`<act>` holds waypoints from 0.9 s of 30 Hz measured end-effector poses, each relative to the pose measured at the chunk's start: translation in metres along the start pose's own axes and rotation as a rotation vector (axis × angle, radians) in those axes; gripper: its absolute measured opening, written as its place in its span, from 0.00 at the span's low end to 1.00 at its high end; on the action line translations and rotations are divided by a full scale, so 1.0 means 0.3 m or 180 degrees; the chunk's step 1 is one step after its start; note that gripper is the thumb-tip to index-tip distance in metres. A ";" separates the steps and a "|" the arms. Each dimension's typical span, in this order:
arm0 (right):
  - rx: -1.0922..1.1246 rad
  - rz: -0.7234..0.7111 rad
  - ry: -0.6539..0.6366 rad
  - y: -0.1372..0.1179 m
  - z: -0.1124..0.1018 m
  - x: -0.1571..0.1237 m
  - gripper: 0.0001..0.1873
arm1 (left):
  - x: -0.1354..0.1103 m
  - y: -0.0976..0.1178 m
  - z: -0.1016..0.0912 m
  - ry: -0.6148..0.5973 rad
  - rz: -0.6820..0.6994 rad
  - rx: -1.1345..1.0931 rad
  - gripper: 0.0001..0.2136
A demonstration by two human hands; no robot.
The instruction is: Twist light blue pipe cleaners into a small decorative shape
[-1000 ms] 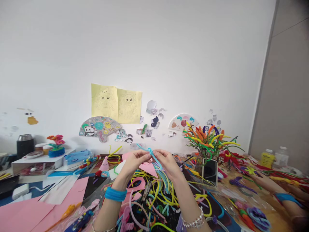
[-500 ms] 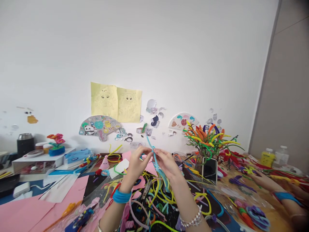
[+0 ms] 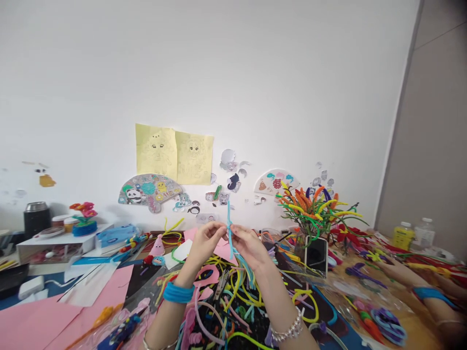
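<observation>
Centre frame: left hand (image 3: 205,241) and right hand (image 3: 248,246) are both pinching a bundle of light-blue fuzzy pipe cleaners (image 3: 231,233), fingers closed, above the littered table (image 3: 365,296). Judgement: twisting close to the pinch point is keeping wraps tight.

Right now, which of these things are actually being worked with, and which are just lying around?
In use:
left hand
right hand
blue pipe cleaner bundle, pinched by both hands

Lying about:
loose pipe cleaners
pink paper
pipe cleaner bouquet
phone
yellow drawings

Free end of blue pipe cleaner (image 3: 229,228) swung from left-leaning to upright between hands; hands slightly closer together.
</observation>
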State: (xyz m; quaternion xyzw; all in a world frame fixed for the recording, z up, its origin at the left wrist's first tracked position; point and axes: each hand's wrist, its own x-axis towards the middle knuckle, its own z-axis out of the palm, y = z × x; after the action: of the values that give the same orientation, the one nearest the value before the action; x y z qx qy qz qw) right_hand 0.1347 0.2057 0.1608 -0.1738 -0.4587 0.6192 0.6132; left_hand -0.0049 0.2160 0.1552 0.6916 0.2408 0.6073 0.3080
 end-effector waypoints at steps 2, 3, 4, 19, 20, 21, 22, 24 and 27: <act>-0.0065 -0.0043 -0.0041 0.002 0.002 0.002 0.10 | 0.004 0.000 -0.011 -0.0144 -0.0326 -0.0340 0.09; -0.0103 -0.0071 -0.0044 0.003 0.001 0.004 0.10 | 0.005 -0.002 -0.014 -0.0143 -0.0389 -0.0399 0.09; -0.0142 -0.0105 -0.0033 0.005 -0.001 0.006 0.11 | 0.005 -0.004 -0.016 -0.0110 -0.0386 -0.0405 0.09; -0.0342 -0.0108 -0.0549 0.004 -0.006 0.003 0.09 | 0.001 -0.027 -0.013 -0.0534 -0.0542 -0.1523 0.10; -0.0322 -0.0083 -0.0612 0.003 -0.006 0.003 0.09 | 0.000 -0.031 -0.009 -0.0515 -0.0536 -0.1601 0.10; -0.0296 -0.0058 -0.0673 0.003 -0.008 0.003 0.09 | -0.001 -0.035 -0.007 -0.0525 -0.0544 -0.1641 0.11; -0.0265 -0.0037 -0.0721 0.003 -0.010 0.003 0.09 | -0.002 -0.038 -0.006 -0.0561 -0.0566 -0.1652 0.11; -0.0198 0.0020 -0.0724 0.004 -0.015 0.005 0.09 | -0.002 -0.043 -0.011 -0.0655 -0.0622 -0.1672 0.12; -0.0099 0.0186 -0.0517 0.007 -0.023 0.008 0.08 | -0.001 -0.053 -0.025 -0.0741 -0.0663 -0.1680 0.11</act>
State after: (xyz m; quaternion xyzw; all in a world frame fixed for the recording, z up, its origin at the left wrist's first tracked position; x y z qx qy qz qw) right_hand 0.1383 0.2106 0.1564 -0.1459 -0.5112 0.6416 0.5529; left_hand -0.0116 0.2279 0.1440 0.6242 0.1074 0.5306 0.5633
